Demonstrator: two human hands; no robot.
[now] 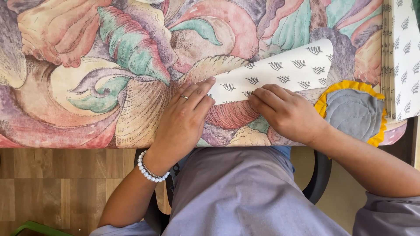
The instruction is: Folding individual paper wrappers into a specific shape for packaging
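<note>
Floral cloth [87, 87] in pinks, greens and creams covers the table — wood-plank floor [65, 183] shows below its edge at six o'clock. Left hand [186, 118] and right hand [286, 111] press flat, fingers extended, on a folded white patterned sheet [284, 70] at centre, its free end running toward two o'clock. Grey yellow-edged pad [354, 111] at three o'clock — a paper stack [404, 57] beyond.

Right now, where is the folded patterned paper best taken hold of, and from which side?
Probably the free far-right corner of the patterned paper, from the right: it lifts slightly off the tablecloth, while the left hand and right hand press down the near folded edge.
</note>
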